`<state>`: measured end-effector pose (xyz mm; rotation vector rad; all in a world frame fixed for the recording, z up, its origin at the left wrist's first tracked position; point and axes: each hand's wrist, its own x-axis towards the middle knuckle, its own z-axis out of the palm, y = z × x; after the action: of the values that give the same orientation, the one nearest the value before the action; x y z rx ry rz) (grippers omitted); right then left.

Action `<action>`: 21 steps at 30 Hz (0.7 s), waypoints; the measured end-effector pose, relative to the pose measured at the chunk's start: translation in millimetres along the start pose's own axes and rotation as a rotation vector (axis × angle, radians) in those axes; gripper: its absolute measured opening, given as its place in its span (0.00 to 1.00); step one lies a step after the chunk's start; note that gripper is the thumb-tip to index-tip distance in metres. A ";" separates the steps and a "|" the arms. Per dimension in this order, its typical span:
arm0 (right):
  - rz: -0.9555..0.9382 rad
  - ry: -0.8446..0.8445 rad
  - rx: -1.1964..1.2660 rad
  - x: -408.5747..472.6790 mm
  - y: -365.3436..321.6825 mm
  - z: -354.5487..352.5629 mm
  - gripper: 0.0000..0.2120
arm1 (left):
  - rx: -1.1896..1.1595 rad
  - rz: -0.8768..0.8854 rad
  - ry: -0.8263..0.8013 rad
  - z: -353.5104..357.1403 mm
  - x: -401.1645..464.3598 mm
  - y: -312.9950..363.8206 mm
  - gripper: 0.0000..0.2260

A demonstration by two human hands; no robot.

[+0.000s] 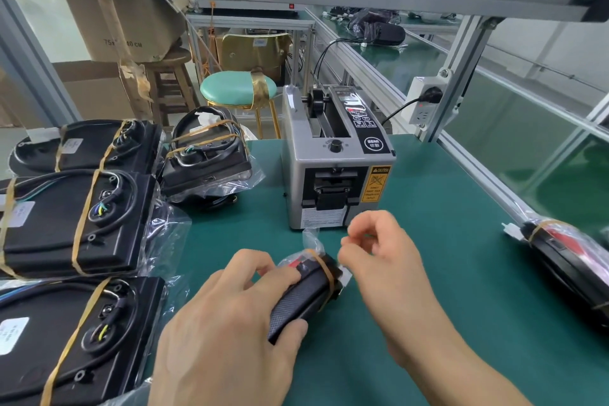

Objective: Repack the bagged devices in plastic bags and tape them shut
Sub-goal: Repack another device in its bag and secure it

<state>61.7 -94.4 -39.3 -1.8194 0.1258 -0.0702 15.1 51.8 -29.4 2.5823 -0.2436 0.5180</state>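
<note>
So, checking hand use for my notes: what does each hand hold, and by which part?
Left hand grips the black bagged device by its near end. Right hand seems to pinch something small at its fingertips; what, I cannot tell.

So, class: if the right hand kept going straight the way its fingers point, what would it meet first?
Probably the plastic bag around the device, just left of the right hand. Depth is unclear.

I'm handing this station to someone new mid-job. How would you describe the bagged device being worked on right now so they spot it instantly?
Start at the grey tape dispenser on the green mat. Just in front of it, the left hand holds a small bagged device with a textured black body. Unlike the flat black units stacked at left, it is narrow, bound by one rubber band, with red showing at its far end.
</note>
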 end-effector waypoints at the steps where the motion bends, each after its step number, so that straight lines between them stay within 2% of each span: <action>1: -0.003 -0.026 0.027 -1.6 -0.5 1.2 0.09 | -0.002 0.003 0.007 0.4 0.1 -1.1 0.29; 4: -0.045 -0.150 -0.022 -8.6 0.2 10.0 0.12 | 0.008 0.005 0.025 1.3 -0.6 -5.3 0.24; 7: -0.059 -0.178 -0.028 -7.8 2.9 13.4 0.08 | 0.015 0.000 0.043 -0.3 -0.3 -5.9 0.18; 12: -0.047 -0.149 0.087 -3.6 7.5 7.9 0.09 | 0.010 0.023 0.054 -0.4 -0.3 -5.1 0.17; 15: -0.076 -0.201 0.049 -6.3 5.3 12.9 0.06 | 0.000 0.016 0.023 -0.9 -0.4 -4.7 0.23; 17: -0.114 -0.212 -0.013 -6.6 6.0 15.9 0.06 | -0.007 0.035 0.025 0.0 -1.1 -5.1 0.22; 21: -0.092 -0.205 0.057 -5.1 8.3 15.2 0.07 | 0.002 0.017 0.020 -1.2 -0.8 -6.8 0.21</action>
<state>58.0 -81.2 -51.0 -1.7637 -0.1036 0.0477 15.8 58.3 -31.7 2.5780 -0.2589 0.5508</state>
